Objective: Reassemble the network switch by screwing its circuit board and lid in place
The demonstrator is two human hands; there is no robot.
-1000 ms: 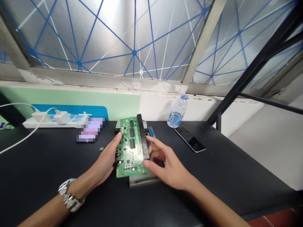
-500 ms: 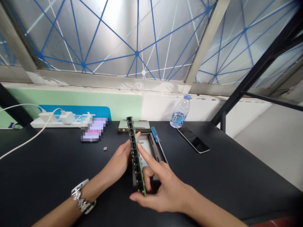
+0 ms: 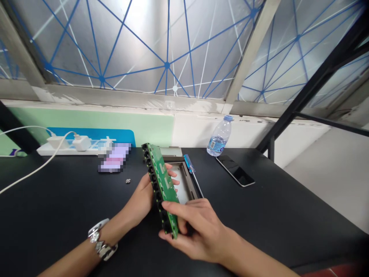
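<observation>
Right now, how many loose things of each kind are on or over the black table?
Circuit board: 1
Metal case: 1
Screwdriver: 1
Bottle: 1
Phone: 1
Screws: 1 small cluster
Total: 6

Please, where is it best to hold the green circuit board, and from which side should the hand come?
Probably by its bare long edges, as now: left hand from the left, right hand at the near end. The circuit board stands tilted on edge, and the black ports along one side give firm purchase.
</observation>
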